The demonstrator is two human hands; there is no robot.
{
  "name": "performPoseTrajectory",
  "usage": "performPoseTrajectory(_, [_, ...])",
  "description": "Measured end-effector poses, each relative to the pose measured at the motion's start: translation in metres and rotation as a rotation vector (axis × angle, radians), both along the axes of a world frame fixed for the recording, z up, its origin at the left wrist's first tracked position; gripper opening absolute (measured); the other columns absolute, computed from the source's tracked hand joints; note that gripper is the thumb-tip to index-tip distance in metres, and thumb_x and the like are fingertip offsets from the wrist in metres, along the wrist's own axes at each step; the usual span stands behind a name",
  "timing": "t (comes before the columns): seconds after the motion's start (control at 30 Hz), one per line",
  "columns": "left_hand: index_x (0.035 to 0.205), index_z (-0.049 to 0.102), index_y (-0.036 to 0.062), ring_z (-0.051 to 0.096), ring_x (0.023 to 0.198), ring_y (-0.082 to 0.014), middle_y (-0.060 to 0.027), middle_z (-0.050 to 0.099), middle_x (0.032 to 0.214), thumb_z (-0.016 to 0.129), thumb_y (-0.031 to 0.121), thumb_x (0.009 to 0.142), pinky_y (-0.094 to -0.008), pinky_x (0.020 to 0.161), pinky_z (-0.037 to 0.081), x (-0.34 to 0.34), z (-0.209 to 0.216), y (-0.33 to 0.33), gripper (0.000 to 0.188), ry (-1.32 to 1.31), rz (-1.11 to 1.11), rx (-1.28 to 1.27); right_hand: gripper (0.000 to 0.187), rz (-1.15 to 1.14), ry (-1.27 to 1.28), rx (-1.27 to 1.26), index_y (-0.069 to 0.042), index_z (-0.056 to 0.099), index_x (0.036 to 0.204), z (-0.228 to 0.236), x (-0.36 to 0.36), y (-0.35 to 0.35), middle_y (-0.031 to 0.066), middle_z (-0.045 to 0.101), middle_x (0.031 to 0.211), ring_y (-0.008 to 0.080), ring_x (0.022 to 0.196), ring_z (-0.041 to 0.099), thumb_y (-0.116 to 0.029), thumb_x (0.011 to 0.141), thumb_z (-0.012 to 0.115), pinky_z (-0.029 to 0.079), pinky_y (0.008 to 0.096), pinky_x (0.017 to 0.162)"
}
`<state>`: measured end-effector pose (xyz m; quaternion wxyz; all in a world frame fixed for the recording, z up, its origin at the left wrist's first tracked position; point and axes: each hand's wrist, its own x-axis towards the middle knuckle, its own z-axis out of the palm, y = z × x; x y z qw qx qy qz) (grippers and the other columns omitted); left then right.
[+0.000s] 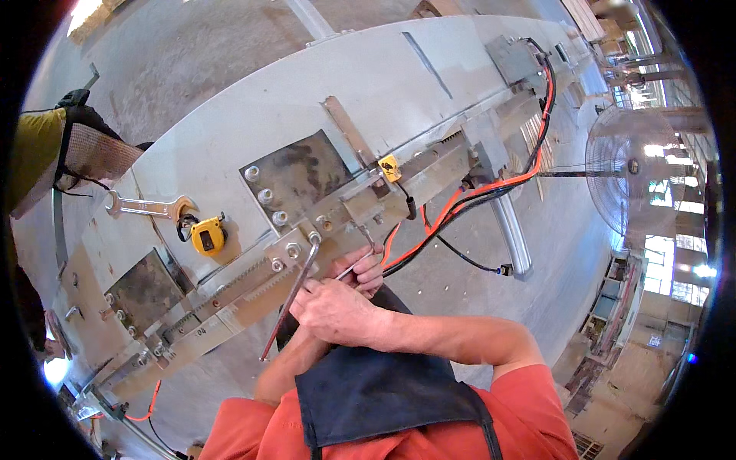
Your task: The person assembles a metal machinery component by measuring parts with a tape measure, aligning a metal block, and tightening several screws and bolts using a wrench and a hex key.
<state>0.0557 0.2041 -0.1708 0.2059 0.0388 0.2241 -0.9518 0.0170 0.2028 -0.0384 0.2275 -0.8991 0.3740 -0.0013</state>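
Observation:
My forearms cross in front of the machine rail. My left hand (366,270), reaching from beneath the right arm, is closed around a small hex key (357,265), whose bent end points up toward the rail's edge. My right hand (337,310) is closed at the near end of that key, its fingertips partly hidden. Just left of it a longer hex key (290,303) slants down from a bolt on a metal block (287,253). The right knuckles are close to its shaft; whether they touch cannot be told.
On the grey machine bed (230,107) lie an open-ended wrench (152,207) and a yellow tape measure (207,236). A toothed rack (245,286) runs along the near edge. Orange and black cables (475,192) loop at the right, before a large fan (630,167). Another person's sleeve (37,149) shows far left.

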Motion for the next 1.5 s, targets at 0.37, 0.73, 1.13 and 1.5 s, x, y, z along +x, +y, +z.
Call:
performPoseTrajectory(0.37, [0.111, 0.059, 0.0026, 0.055, 0.067, -0.0115, 0.0003, 0.056, 0.073, 0.053, 0.024, 0.106, -0.0253, 0.059, 0.047, -0.013, 0.033, -0.001, 0.023, -0.482, 0.018, -0.025, 0.015, -0.23, -0.598, -0.163, -0.008, 0.065, 0.086, 0.052, -0.067, -0.001, 0.0053, 0.063, 0.08, 0.024, 0.074, 0.064, -0.009, 0.072, 0.067, 0.053, 0.0359, 0.064])
performPoseTrajectory(0.73, [0.112, 0.068, -0.0004, 0.066, 0.074, -0.0127, -0.0111, 0.073, 0.097, 0.06, 0.026, 0.103, -0.0273, 0.07, 0.057, -0.022, 0.058, -0.005, 0.029, -1.193, -0.003, -0.686, 0.038, -1.608, -0.887, 0.183, 0.003, 0.055, 0.127, -0.095, -0.194, 0.014, 0.0084, 0.066, 0.091, 0.0123, 0.071, 0.065, -0.027, 0.104, 0.057, 0.049, 0.0264, 0.054])
performPoseTrajectory(1.13, [0.108, 0.071, -0.002, 0.066, 0.08, -0.0121, -0.0076, 0.073, 0.092, 0.061, 0.021, 0.101, -0.0269, 0.072, 0.054, -0.021, 0.058, -0.004, 0.026, -1.141, -0.157, -0.681, 0.018, -1.797, -1.418, 0.737, -0.009, 0.059, 0.094, -0.064, -0.119, 0.04, 0.0006, 0.061, 0.075, 0.0082, 0.059, 0.054, -0.025, 0.103, 0.058, 0.041, 0.0243, 0.05])
performPoseTrajectory(1.5, [0.124, 0.065, -0.0039, 0.066, 0.097, -0.0152, -0.0089, 0.071, 0.109, 0.066, 0.021, 0.096, -0.0305, 0.087, 0.052, 0.003, 0.066, 0.01, 0.037, -0.991, -0.239, -1.072, 0.024, -1.345, -0.767, 0.505, 0.003, 0.066, 0.115, -0.033, -0.134, 0.112, 0.0039, 0.065, 0.08, 0.0105, 0.073, 0.061, -0.014, 0.099, 0.058, 0.05, 0.028, 0.066])
